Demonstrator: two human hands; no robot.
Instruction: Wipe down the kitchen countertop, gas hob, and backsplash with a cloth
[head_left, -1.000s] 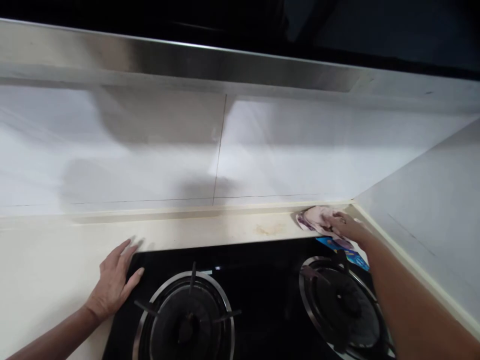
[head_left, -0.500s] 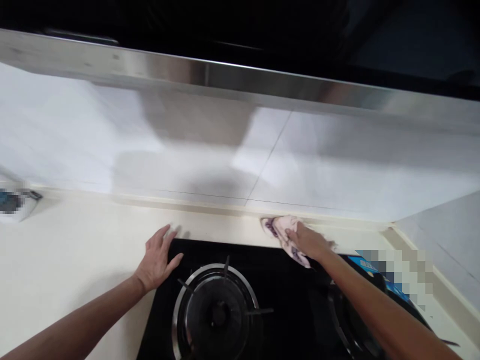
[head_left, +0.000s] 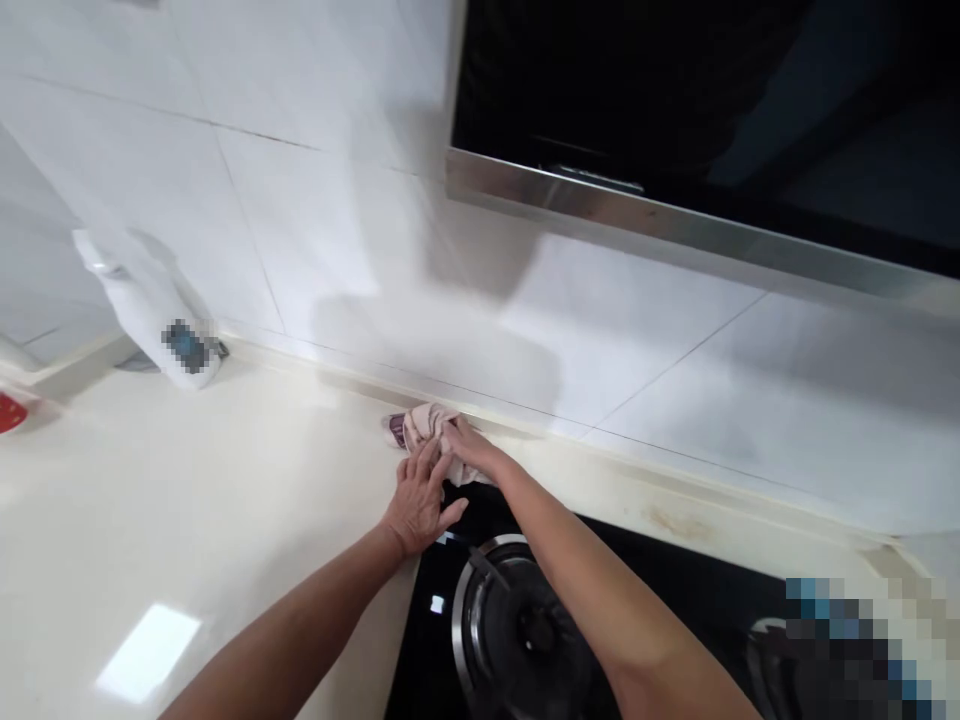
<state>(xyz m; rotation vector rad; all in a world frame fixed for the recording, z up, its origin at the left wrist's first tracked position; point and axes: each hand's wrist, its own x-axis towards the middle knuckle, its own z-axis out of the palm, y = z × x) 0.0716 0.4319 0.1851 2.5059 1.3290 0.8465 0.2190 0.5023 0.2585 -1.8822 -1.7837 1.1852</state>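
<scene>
My right hand (head_left: 469,446) is closed on a crumpled pale pink cloth (head_left: 429,422) with dark purplish patches. The cloth lies on the cream counter along the foot of the tiled wall, behind the back left corner of the black gas stove (head_left: 439,640). Just in front of the cloth, my left hand (head_left: 424,500) rests with fingers spread over the stove's corner and the counter. Its fingertips overlap the cloth's edge in view; whether they press on it I cannot tell. My right forearm passes over the left burner (head_left: 536,630).
A white bottle (head_left: 150,310) stands by the wall at the left. Something red (head_left: 11,411) shows at the left edge. Above the stove hangs a black range hood (head_left: 675,130) with a steel rim. A brownish stain (head_left: 675,522) marks the counter behind the stove.
My right hand has carried the cloth leftward along the wall, from behind the stove's middle to its left corner, close to my left hand. The view has turned left, showing the whole bottle.
</scene>
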